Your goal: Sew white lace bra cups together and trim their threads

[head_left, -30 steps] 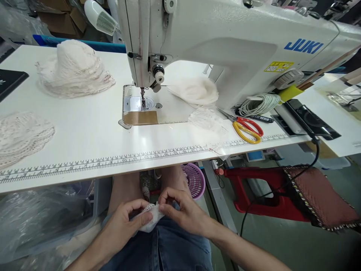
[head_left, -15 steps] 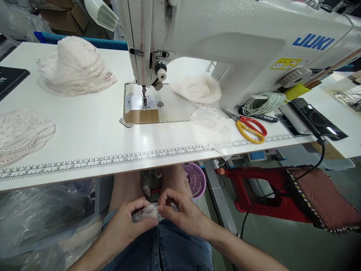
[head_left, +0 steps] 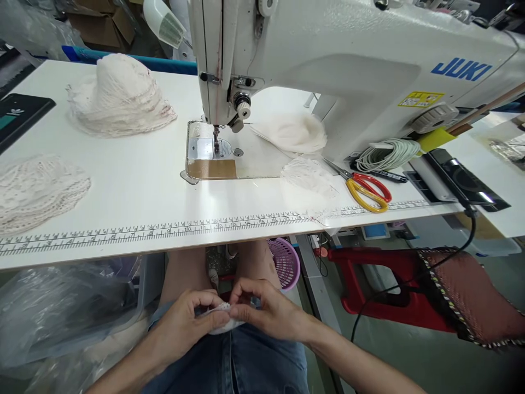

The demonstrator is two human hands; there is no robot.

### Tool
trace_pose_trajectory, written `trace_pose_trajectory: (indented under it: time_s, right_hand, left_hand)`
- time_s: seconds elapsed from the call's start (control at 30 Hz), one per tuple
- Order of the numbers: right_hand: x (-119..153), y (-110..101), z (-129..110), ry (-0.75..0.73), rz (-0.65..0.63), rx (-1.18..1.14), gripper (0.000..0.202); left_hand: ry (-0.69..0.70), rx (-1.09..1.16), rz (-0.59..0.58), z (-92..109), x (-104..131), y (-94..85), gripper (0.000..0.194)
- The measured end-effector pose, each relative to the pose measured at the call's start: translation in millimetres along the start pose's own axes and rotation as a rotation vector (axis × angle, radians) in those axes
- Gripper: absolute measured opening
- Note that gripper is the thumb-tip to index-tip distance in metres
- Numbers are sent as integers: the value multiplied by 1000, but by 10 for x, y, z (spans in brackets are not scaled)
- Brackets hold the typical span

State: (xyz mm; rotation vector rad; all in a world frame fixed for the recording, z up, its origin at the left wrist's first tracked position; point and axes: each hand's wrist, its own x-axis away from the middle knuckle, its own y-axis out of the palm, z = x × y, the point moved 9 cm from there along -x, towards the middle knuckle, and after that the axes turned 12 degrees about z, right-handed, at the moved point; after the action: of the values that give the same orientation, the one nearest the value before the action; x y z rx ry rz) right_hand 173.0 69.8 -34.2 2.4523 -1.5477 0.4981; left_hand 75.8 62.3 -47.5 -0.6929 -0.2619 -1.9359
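Observation:
A small piece of white lacy fabric (head_left: 225,323) is pinched between both hands, low over my lap. My left hand (head_left: 197,317) grips its left part between thumb and fingers. At its right side my right hand (head_left: 262,309) is closed on the edge, fingertips close to the left thumb. Much of the fabric is covered by the fingers. Beyond the table edge stands a white sewing machine (head_left: 348,60), its needle area (head_left: 216,143) with no hand near it. Cream fabric pieces (head_left: 297,131) and a thin lacy piece (head_left: 309,178) lie right of the needle.
Two stacks of lacy white pieces, a tall pile (head_left: 121,98) and a flatter pile (head_left: 39,191), sit on the left. Scissors (head_left: 367,191) and a coiled cord (head_left: 385,156) lie at right. Below are a purple basket (head_left: 286,265), a red stool (head_left: 394,295) and a plastic-filled bin (head_left: 77,312).
The fabric has been turned and bunched between my fingers, with its white lower part now showing beneath them. My hands have come closer together. The view has shifted slightly left.

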Motion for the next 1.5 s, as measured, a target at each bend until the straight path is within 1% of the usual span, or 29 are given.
trace_pose_trajectory:
  time_s: [0.1,0.2,0.27,0.33,0.4,0.47,0.53,0.6,0.67,0.73,0.8,0.87,0.97,1.07,1.13,1.23,1.3,1.5]
  right_hand:
    - [-20,1,37,40,-4,-15,33]
    - [-36,17,75,50,-24,-90,35]
    - [-46,22,109,53,-30,-171,35]
    - [-53,28,156,69,-34,-233,35]
    - [-56,32,198,90,-34,-264,35]
    - [-58,31,214,100,-25,-276,36]
    - [-60,29,200,98,-12,-284,35]
    - [-61,34,168,88,1,-286,35]
    - [-59,44,140,86,8,-289,35]
    - [-53,56,125,90,8,-290,35]
    - [-44,68,116,83,-6,-278,35]
    - [-36,88,109,65,-34,-259,34]
    - [-40,112,117,64,-66,-300,35]
    - [-63,116,164,110,-63,-382,37]
    - [-73,111,194,130,-59,-408,37]
    - [-79,72,224,132,-33,-448,35]
    - [-80,44,249,137,-11,-486,34]
    - [-105,71,267,130,-22,-622,36]
  left_hand:
    - [-5,16,-29,-22,25,-39,34]
    - [-20,59,-61,-52,64,-106,36]
    - [-27,55,-71,-71,89,-152,33]
    - [-35,35,-77,-88,107,-181,25]
    - [-46,29,-58,-96,109,-212,17]
    - [-76,56,-15,-110,99,-254,15]
    - [-113,102,27,-131,87,-289,16]
    - [-126,150,52,-145,77,-302,21]
    - [-100,151,40,-146,73,-275,30]
    - [-42,81,18,-135,73,-239,34]
    - [27,-8,3,-112,77,-220,29]
    - [57,-37,-16,-106,85,-227,27]
    - [54,-1,-93,-120,104,-241,26]
    - [82,59,-153,-103,117,-254,22]
    - [58,120,-149,-113,112,-266,21]
    - [-58,236,-118,-163,105,-265,14]
    - [-107,287,-110,-175,108,-256,11]
    - [-87,306,-63,-187,97,-346,20]
